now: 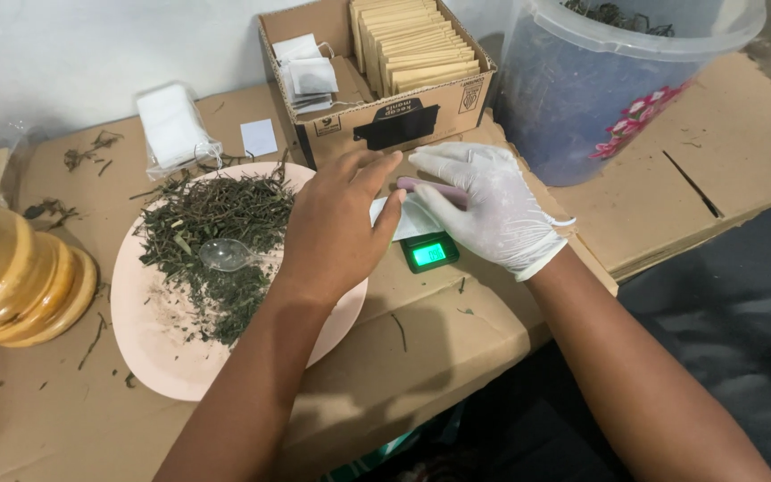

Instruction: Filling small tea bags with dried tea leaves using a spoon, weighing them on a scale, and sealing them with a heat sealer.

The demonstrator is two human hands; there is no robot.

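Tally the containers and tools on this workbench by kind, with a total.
Pink plate: 1
Clear plastic spoon: 1
Small digital scale: 1
Cardboard box: 1
Clear plastic bucket: 1
Total: 5
The left hand and gloved right hand meet over the scale.

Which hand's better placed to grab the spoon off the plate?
Left. The bare left hand hovers at the pink plate, beside the clear spoon in the leaves. The gloved right hand is busy over the scale.
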